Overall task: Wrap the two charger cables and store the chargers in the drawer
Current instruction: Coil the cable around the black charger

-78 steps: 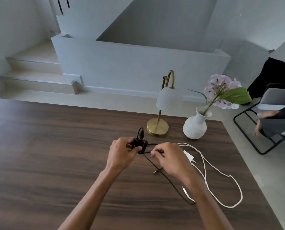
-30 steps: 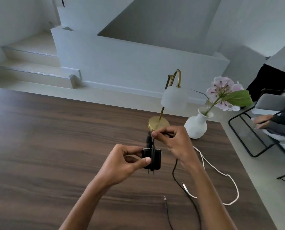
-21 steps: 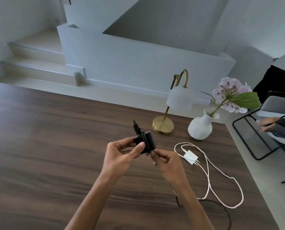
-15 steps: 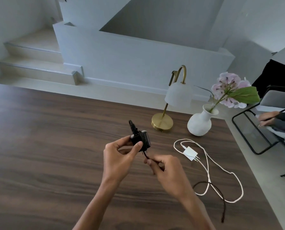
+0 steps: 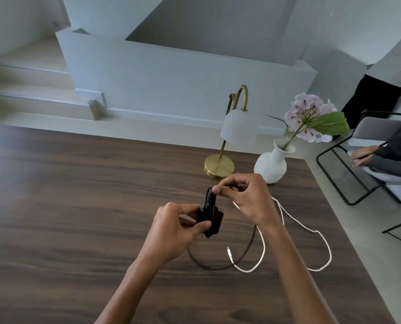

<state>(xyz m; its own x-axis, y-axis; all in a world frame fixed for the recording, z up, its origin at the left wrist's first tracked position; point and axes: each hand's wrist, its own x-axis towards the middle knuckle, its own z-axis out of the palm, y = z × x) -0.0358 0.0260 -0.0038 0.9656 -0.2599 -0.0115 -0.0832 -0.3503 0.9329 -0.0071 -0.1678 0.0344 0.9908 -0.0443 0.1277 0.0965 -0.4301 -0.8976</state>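
Your left hand (image 5: 176, 232) grips the small black plastic charger block (image 5: 212, 220), thumb on its near face and fingers curled behind it, holding it just above the dark wood-grain table (image 5: 66, 206). Turns of the thin black cable (image 5: 220, 267) already lie around the block, and the cable's stiff plug end stands up from the top of it.

Your right hand (image 5: 248, 197) sits just above and to the right of the left one, pinching the black cable between thumb and forefinger right at the top of the plug end. From that pinch the loose remainder of the cable drops under your right wrist and sweeps in a blurred arc down to the table below both hands, curving back up toward the left hand.

The white braided cable (image 5: 295, 220) lies slack on the table to the right of your right hand, looping out and back, with its free plug tip resting below your right wrist, close beside the black arc. Its white charger is hidden behind your right hand, so you cannot see where it sits.

Just beyond your right hand stands the brass-based lamp with a frosted white shade (image 5: 234, 127), and right of that the white ceramic vase holding a pink hydrangea stem (image 5: 270, 164).
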